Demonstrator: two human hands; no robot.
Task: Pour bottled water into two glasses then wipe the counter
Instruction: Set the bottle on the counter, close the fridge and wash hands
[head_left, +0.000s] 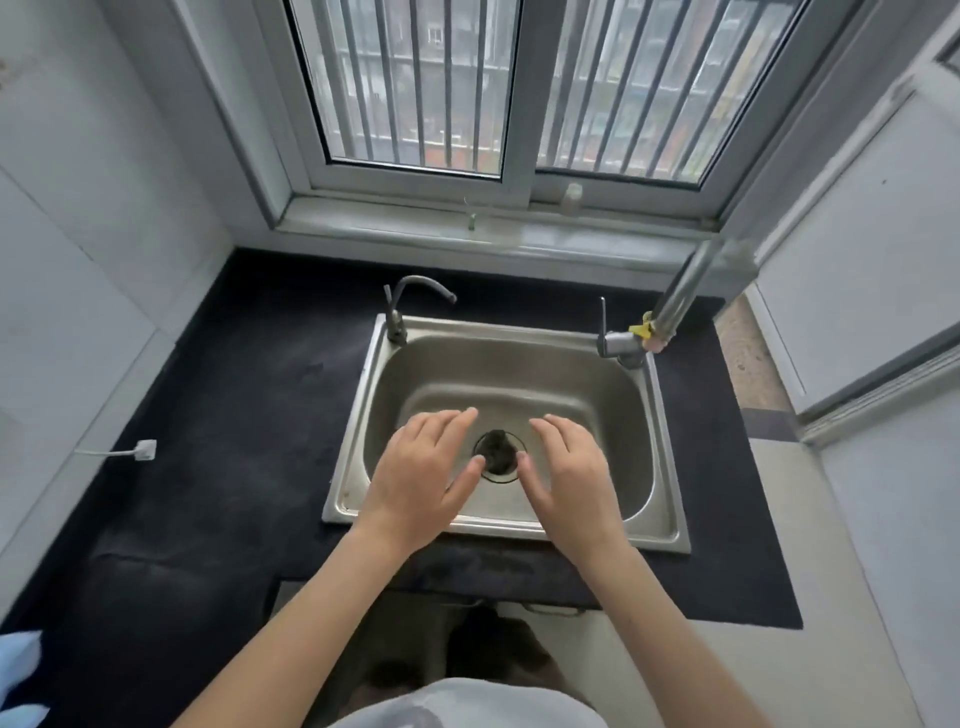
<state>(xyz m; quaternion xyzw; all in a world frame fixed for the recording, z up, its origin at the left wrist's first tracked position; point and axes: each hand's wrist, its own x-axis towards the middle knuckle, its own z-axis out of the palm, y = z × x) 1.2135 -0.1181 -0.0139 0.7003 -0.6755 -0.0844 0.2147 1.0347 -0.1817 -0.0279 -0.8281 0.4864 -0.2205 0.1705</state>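
A dark counter (218, 415) spreads to either side of both hands, ringing a steel sink (670, 525). The left hand (423, 475) and right hand (569, 480), fingers straight and empty, hover apart above the drain (498, 454). Beyond the fingertips stand two faucets.

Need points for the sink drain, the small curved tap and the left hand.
drain (497, 457), head view, dark centre.
small curved tap (396, 326), head view, base of its stem.
left hand (423, 478), head view, back of the hand.
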